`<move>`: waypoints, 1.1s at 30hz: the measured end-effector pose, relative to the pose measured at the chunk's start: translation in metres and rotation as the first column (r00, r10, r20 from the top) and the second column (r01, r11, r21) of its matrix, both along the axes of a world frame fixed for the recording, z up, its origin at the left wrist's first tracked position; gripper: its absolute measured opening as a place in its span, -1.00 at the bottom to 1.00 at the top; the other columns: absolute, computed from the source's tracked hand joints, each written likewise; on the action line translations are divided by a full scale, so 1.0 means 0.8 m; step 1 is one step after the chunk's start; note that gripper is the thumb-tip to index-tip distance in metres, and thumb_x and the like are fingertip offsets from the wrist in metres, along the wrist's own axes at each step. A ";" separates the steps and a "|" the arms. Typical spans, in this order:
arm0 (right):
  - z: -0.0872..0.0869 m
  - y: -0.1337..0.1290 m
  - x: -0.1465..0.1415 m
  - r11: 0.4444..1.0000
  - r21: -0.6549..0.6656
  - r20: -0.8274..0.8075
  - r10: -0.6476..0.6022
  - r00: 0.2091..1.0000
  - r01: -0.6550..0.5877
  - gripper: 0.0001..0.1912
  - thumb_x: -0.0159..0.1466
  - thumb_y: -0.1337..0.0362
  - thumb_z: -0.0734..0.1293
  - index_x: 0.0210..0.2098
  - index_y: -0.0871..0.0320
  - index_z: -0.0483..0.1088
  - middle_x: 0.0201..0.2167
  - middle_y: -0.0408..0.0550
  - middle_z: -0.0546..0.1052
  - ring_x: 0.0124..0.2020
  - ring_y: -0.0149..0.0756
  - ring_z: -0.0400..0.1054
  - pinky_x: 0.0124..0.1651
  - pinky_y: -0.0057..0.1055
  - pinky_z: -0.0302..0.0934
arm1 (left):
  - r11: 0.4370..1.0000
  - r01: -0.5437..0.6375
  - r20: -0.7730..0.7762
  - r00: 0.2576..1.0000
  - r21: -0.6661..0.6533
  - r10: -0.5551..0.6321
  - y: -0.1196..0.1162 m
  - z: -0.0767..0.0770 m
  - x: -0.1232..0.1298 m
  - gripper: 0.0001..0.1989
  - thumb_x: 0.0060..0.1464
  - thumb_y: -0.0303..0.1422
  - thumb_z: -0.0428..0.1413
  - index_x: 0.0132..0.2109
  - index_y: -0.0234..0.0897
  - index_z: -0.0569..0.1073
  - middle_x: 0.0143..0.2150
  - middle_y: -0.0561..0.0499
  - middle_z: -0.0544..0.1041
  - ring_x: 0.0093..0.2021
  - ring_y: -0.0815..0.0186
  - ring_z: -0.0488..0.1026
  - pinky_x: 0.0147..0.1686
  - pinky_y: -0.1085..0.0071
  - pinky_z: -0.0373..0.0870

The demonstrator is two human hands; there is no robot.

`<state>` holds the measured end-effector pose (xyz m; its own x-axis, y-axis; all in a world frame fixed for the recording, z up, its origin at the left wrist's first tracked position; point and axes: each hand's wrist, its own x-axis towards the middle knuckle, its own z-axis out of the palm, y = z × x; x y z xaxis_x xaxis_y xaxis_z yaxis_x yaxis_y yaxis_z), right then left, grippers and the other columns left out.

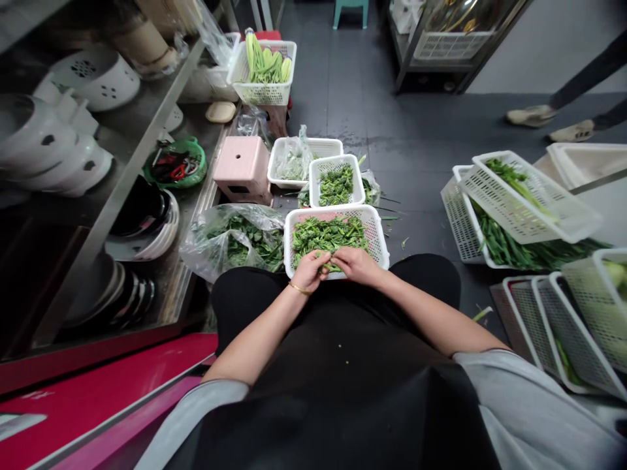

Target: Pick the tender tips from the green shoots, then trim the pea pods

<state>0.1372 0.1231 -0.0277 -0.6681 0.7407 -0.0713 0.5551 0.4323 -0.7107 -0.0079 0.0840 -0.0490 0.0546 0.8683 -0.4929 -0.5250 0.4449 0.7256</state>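
My left hand [311, 270] and my right hand [358, 264] meet over the near edge of a white perforated basket [377, 239]. Both are closed, fingertips pinching a small piece of leafy green vegetable [332, 252] between them. Cut green stems and leaves [323, 235] fill the basket below. Just beyond it, a smaller white basket [359, 189] holds darker chopped greens [336, 184]. To the left lies a clear plastic bag [206, 245] of leafy greens, close to my left knee.
A pink stool [241, 163] stands left of the baskets, beside a metal shelf [147, 130] with stacked bowls. Behind, a white basket [264, 94] holds long pale-green vegetables. On the right are stacked baskets [533, 196] of greens. A person's shoes [531, 116] show farther back.
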 end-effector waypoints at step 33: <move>0.013 0.017 0.019 0.986 -0.135 -0.089 0.087 0.992 -0.098 -0.66 0.32 0.12 0.15 -0.49 0.17 0.29 -0.56 -0.16 0.35 -0.51 -0.45 0.19 -0.39 -0.49 0.03 | 0.990 0.142 0.106 0.985 -0.015 -0.140 0.026 -0.001 -0.004 -0.54 -0.31 -0.21 0.37 -0.43 -0.33 0.27 -0.62 0.16 0.28 -0.70 0.58 0.17 -0.73 0.64 -0.06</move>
<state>0.1525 0.1366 -0.0172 -0.7411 0.6621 -0.1110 0.4544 0.3731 -0.8089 -0.0110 0.1051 -0.0501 0.2275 0.8374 -0.4971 -0.5281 0.5350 0.6595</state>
